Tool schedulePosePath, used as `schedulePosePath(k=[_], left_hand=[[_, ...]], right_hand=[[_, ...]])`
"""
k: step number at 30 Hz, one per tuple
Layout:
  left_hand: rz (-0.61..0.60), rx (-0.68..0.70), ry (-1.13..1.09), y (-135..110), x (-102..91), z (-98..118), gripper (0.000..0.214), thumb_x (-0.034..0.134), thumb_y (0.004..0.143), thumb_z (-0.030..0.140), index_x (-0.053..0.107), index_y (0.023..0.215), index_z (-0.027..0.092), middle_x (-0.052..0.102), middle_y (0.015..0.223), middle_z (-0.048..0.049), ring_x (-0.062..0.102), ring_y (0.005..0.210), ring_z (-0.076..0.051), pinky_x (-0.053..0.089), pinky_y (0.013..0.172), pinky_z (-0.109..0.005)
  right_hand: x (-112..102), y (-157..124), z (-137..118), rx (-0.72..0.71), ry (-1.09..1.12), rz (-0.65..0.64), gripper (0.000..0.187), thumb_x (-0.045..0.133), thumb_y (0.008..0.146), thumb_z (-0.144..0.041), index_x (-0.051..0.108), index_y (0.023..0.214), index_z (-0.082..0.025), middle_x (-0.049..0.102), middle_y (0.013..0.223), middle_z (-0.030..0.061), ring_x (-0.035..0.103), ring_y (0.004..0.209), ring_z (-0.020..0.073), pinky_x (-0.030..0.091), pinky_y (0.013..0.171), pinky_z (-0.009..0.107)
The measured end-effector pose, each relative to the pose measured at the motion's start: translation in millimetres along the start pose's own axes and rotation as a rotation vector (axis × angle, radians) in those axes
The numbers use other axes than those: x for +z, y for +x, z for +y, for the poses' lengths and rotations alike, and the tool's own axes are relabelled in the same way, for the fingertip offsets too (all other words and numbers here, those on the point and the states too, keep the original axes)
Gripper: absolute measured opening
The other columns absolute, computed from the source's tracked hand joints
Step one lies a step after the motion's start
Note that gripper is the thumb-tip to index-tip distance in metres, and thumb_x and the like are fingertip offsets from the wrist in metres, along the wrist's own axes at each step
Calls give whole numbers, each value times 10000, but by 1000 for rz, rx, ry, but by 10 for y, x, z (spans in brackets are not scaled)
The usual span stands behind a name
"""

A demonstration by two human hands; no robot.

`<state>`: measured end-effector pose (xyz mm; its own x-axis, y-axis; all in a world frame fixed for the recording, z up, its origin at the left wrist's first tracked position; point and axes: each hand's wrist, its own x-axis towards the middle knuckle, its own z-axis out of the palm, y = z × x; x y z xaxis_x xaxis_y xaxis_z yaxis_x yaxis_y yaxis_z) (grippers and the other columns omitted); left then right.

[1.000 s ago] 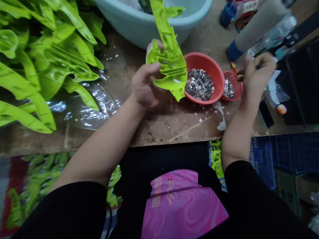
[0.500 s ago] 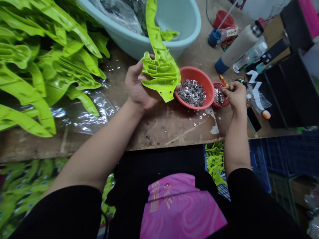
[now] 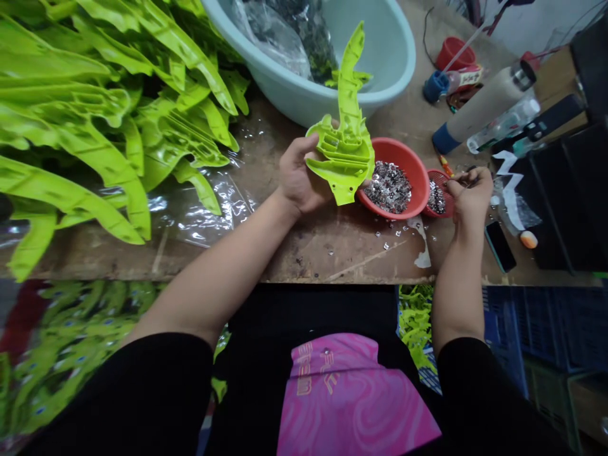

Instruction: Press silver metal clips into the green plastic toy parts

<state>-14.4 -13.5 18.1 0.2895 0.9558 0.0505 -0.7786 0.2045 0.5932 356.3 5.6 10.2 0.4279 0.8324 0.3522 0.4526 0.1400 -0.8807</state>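
Note:
My left hand (image 3: 301, 177) is shut on a lime-green moulded plastic part (image 3: 344, 149), its fingers behind the wide end and its long narrow arm pointing up over a pale blue basin. My right hand (image 3: 472, 196) pinches a small thin item, too small to name, just right of a small red mesh basket (image 3: 439, 183) holding silvery metal pieces. Next to that basket, a red plastic bowl (image 3: 403, 164) holds a heap of small silvery metal pieces (image 3: 388, 187). The green part's lower tip overhangs the bowl's rim.
A large pile of lime-green parts (image 3: 95, 126) lies on clear plastic at left. The pale blue basin (image 3: 304, 104) stands behind, with a steel-capped flask (image 3: 484, 107), a phone (image 3: 500, 247) and black bins at right. Small metal bits dot the wooden table (image 3: 332, 259).
The view has swung, shifting the table's contents. My left hand has turned the green part, and my right hand has moved down nearer the small basket's right edge.

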Motion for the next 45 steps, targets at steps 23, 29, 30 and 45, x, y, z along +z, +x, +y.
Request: schedulePosePath(k=[23,29,30,45], left_hand=[[-116,29,162,-48,-46,-195,701,931,705,506,566,1267,299,746,1246,-17,694,1357,-293,517,1236,-486],[-137,-63,187,-72,-32,-130,869,984,632,574,553,1333,292,733,1281,-61,636,1444,-375,484,1260,-575],[-141,-72,195,-70,-38,-118,899,996,611,572,553,1339,285,729,1284,-69,623,1458,-389,476,1267,-586],[-190,-107,212,-73,-95,-83,760,928,675,420,591,1341,278,734,1348,-76,634,1442,-452,629,1106,-642]], right_hand=[[1483,-1329,-1185,-489,476,-231,420,788,938,-262,391,800,-261,783,955,-69,777,909,137,653,863,367],[1459,-1310,-1183,-366,606,-380,508,895,875,-383,400,850,-272,791,1037,-50,780,830,139,692,771,345],[1449,-1302,-1173,-358,619,-411,526,900,870,-389,388,849,-271,786,1029,-49,776,824,139,691,761,339],[1391,-1175,-1027,-471,464,-336,537,801,933,-528,332,867,-276,616,879,-53,727,834,151,656,822,391]])
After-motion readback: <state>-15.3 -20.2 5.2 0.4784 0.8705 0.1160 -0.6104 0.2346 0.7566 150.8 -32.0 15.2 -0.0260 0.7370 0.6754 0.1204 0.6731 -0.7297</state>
